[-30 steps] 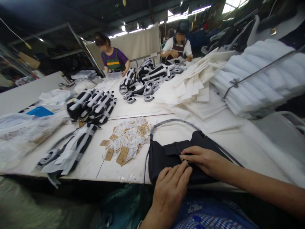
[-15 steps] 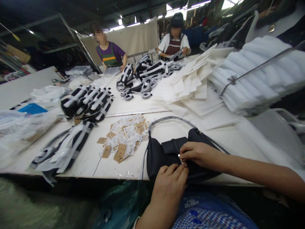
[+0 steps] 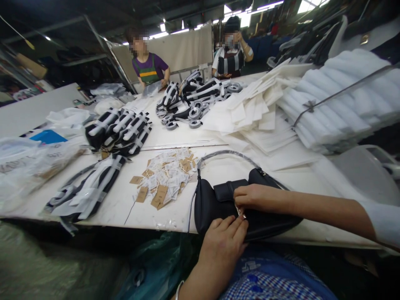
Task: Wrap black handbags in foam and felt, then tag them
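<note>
A black shoulder handbag (image 3: 208,204) lies at the table's front edge, its clear-wrapped strap (image 3: 225,153) arching behind it. Just under its front flap (image 3: 226,189) sits a small shiny metal clasp (image 3: 240,211). My right hand (image 3: 258,199) reaches in from the right, fingertips pinched at that clasp, hiding part of it and of the flap. From below, my left hand (image 3: 223,239) rests over the bag's lower front, fingers bent together around it with the tips beside the clasp. The left thumb is hidden.
Left of the bag lies a heap of paper tags (image 3: 168,177). Wrapped black bags (image 3: 117,129) are piled farther left, with another wrapped bag (image 3: 90,191) nearer. White foam sheets (image 3: 259,108) and a tied foam bundle (image 3: 346,96) stand right. Two co-workers (image 3: 150,68) are across the table.
The view has shifted slightly. My hands stay at the clasp, the right forearm a little higher. The co-worker at back right has lifted a wrapped bag and raised a hand toward the head.
</note>
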A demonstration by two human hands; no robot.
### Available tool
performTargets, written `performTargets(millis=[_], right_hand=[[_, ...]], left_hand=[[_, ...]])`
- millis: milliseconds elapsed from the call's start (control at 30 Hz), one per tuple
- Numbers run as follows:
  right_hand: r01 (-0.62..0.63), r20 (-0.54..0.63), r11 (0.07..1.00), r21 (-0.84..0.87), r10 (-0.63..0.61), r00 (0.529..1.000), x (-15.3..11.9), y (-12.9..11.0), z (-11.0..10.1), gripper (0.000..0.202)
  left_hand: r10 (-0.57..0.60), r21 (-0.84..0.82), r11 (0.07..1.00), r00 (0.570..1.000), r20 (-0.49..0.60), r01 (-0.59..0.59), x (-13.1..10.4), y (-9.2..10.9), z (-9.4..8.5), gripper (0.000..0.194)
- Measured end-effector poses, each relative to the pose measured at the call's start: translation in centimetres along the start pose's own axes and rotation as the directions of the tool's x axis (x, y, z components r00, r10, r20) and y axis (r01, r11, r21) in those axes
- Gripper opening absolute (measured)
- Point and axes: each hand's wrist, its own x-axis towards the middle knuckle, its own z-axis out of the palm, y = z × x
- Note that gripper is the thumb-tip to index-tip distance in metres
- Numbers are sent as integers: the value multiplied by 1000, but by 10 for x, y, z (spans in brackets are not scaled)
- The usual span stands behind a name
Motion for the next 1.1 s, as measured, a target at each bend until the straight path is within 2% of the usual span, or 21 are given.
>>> performTargets(millis=[133,233,400,500,633,767,900,1000,1100], right_hand=[[70,149,996,-46,-62,987,3,-3,-14,18],[105,193,991,-83,-87,977,7,0,-18,16],[210,195,946,-249,-163,967,9,5,-1,14],[249,185,907,-341,-195,963,10,3,9,10],[293,215,873,-389,-224,951,13,-1,12,7],[315,243,861,-398,-232,942,16,-2,13,9],[224,229,890,-398,-140,963,14,-9,18,9],[43,141,908,-417,18,990,10,-18,22,11],[-105,51,941,-322,127,991,4,-24,23,12]], left_hand=[[5,-4,1000,1000,14,-5,0,0,-3,39],[2,-4,1000,1000,15,-2,0,0,-4,40],[-4,23,1000,999,39,3,-2,2,3,44],[31,55,998,999,-12,-30,-6,1,12,45],[109,78,992,987,-117,-101,-13,-2,18,39],[89,25,996,991,-96,-87,-16,-1,17,36],[64,-14,998,994,-89,-66,-16,1,15,38],[46,-36,998,997,-65,-48,-15,1,13,39],[39,-48,998,998,-56,-42,-13,0,10,38]])
